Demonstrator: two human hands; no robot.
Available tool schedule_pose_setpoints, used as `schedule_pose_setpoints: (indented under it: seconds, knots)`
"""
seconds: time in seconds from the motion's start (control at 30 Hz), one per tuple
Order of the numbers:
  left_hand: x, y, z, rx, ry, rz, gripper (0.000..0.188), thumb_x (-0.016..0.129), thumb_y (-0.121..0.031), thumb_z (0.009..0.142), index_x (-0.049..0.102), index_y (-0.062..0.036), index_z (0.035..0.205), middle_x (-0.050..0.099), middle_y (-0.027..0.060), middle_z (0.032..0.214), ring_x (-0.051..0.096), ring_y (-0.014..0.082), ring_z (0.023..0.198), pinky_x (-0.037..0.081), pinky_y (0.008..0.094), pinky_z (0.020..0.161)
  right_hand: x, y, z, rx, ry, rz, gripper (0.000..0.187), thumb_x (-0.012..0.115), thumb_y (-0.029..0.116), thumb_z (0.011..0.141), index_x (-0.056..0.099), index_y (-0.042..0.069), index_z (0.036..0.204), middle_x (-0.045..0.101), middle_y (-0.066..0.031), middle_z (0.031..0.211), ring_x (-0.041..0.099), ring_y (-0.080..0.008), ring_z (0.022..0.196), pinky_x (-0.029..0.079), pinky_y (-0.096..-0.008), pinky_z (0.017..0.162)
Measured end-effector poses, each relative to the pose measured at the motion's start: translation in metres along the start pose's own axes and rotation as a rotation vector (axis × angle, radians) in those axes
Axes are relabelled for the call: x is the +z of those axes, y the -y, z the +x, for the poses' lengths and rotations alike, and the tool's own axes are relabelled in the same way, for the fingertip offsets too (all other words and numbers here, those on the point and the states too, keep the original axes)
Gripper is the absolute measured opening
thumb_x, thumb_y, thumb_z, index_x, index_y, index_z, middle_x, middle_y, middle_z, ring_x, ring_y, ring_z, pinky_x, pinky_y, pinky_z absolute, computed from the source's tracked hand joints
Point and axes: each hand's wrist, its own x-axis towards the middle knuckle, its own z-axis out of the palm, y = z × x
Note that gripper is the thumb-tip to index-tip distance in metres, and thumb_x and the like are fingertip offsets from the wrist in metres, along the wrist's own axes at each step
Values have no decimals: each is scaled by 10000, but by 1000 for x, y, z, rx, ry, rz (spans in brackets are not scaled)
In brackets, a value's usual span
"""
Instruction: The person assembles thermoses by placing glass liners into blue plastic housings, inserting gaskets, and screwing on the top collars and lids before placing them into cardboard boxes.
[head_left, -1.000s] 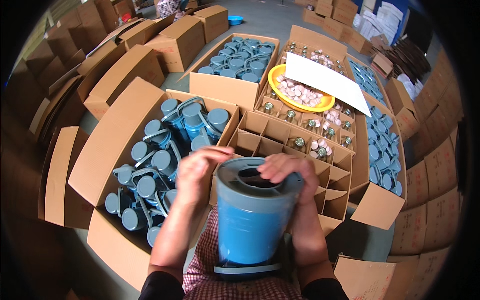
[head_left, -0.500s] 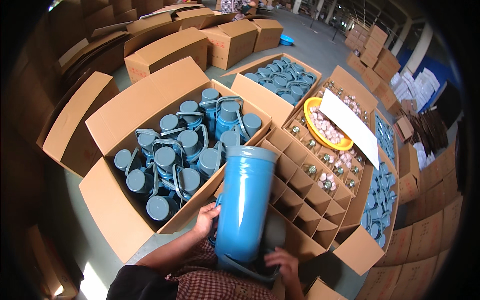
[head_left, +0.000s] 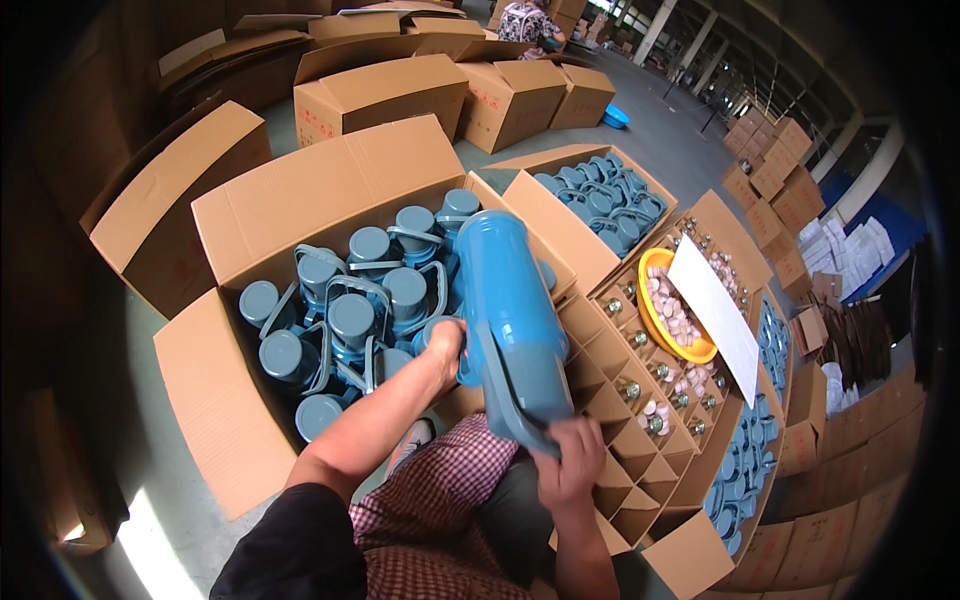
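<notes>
A blue thermos jug point(head_left: 512, 290) with a grey-blue lid point(head_left: 537, 385) and carrying handle point(head_left: 505, 395) lies tilted in front of me, its lid end toward my body. My left hand point(head_left: 447, 347) is closed at the jug's side, where a side handle is partly hidden. At the lid end my right hand point(head_left: 574, 458) curls its fingers against the lid and carrying handle; they are slightly blurred. Behind the jug, an open carton point(head_left: 225, 390) contains several similar jugs point(head_left: 352, 320) standing with their grey-blue lids up.
At right, a divided carton point(head_left: 625, 465) has glass-like silvery pieces in some cells. A yellow basin point(head_left: 697, 350) of small pale pink-white pieces and a white sheet point(head_left: 712, 310) rest over it. More jugs fill cartons point(head_left: 745, 465) beyond. Someone point(head_left: 527, 25) sits far off.
The jug has moved up and slightly right, and its lid end has swung right. My right hand has come up onto the lid end. The whole view has shifted.
</notes>
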Motion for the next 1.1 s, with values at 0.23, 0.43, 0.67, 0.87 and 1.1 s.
schedule_pose_setpoints:
  seconds: [0.23,0.43,0.67,0.87,1.1]
  knots:
    - [-7,-42,-8,44,-91,113,268,305,-80,876,560,-2,903,611,151,797,613,222,569,411,258,386,62,-32,116,119,51,-52,228,628,207,835,542,-1,795,542,-163,760,521,-368,729,427,-448,654]
    - [-24,-67,0,16,-3,85,340,377,-253,962,455,26,1141,592,171,966,677,291,738,433,269,424,118,-75,181,294,194,-132,295,605,274,859,569,-13,805,596,-198,795,572,-398,747,445,-477,672]
    - [-48,-53,17,175,-168,500,507,491,-148,906,340,-4,1368,602,183,1110,678,235,693,424,273,440,222,-125,158,239,545,-258,270,653,297,814,641,38,890,639,-154,937,596,-319,915,492,-423,791]
    - [-77,-30,19,330,-88,607,291,472,-42,901,529,30,1177,646,114,1043,652,153,647,415,220,482,273,-156,112,396,781,-131,305,681,254,786,662,99,1047,622,-110,1089,576,-288,1037,469,-387,901]
    - [-73,-28,10,364,-78,658,246,514,9,878,579,13,1115,619,49,962,629,123,625,448,214,521,230,-224,155,660,246,-376,321,711,339,770,631,82,945,614,-140,1015,571,-339,982,485,-438,797]
